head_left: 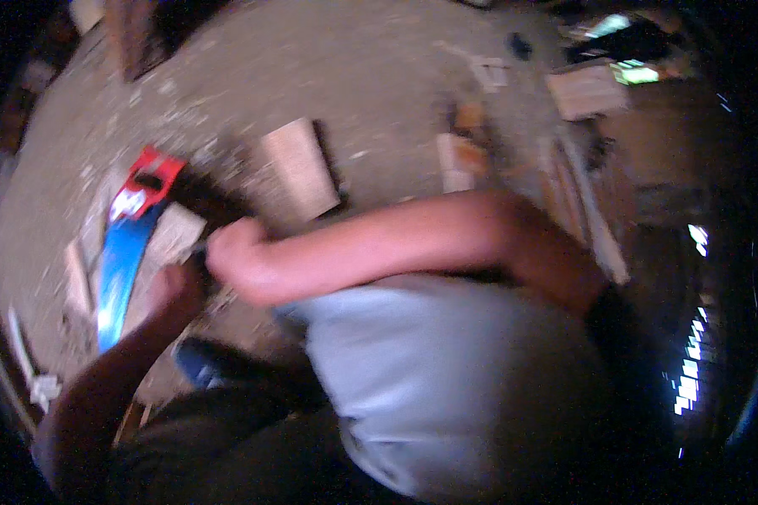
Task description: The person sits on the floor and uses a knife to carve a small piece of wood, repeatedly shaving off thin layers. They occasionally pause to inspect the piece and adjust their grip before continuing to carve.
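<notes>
My left hand (173,286) and my right hand (232,252) are close together at the left, in front of my knees. Both look closed, their fingers blurred. A small dark shape (199,256) shows between them, too smeared to name. Just beyond my hands is a pale wood piece (179,229); whether a hand touches it I cannot tell. To the left of my hands lies a hand saw (126,252) with a red handle and a blue blade, its handle end pointing away from me.
A flat wood block (301,167) lies beyond my right forearm, with another wood piece (458,162) farther right. Long boards (588,198) and a larger block (588,91) lie at the right. A narrow wood strip (77,278) is left of the saw. My shoe (197,364) rests below my hands.
</notes>
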Demonstrator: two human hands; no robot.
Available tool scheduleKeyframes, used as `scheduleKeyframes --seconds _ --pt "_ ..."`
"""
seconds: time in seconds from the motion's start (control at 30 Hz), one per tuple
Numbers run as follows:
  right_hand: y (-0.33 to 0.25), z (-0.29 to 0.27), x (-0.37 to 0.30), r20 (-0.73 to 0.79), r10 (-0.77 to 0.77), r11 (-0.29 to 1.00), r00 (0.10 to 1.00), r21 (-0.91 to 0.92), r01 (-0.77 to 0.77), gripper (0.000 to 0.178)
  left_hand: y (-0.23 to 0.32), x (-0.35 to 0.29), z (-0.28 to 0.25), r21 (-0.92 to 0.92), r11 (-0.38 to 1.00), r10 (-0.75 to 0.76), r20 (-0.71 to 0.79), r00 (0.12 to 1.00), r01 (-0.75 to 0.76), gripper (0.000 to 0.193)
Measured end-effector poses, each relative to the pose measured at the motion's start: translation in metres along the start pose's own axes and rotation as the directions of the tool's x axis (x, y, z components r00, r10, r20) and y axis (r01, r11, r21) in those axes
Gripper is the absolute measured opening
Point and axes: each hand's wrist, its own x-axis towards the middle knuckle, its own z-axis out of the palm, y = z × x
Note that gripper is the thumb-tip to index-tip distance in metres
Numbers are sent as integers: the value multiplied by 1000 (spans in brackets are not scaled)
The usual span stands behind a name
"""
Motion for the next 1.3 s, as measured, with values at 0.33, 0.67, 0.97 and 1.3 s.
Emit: scheduleKeyframes --seconds 0.33,0.67,0.97,1.3 --pt "40 -35 -60 44 41 961 998 273 -52 15 3 -2 20 -77 997 -4 -36 999 1 26" --pt "30 -48 -55 138 119 956 983 252 -151 20 27 -1 6 -153 966 -200 62 978 207 30" --pt "31 -50 -42 152 17 985 988 165 -42 22 5 3 25 -105 993 -59 2 998 59 30" --pt "34 -51 -58 161 26 989 987 142 -50 20 17 7 20 -164 986 -12 0 1000 12 32"
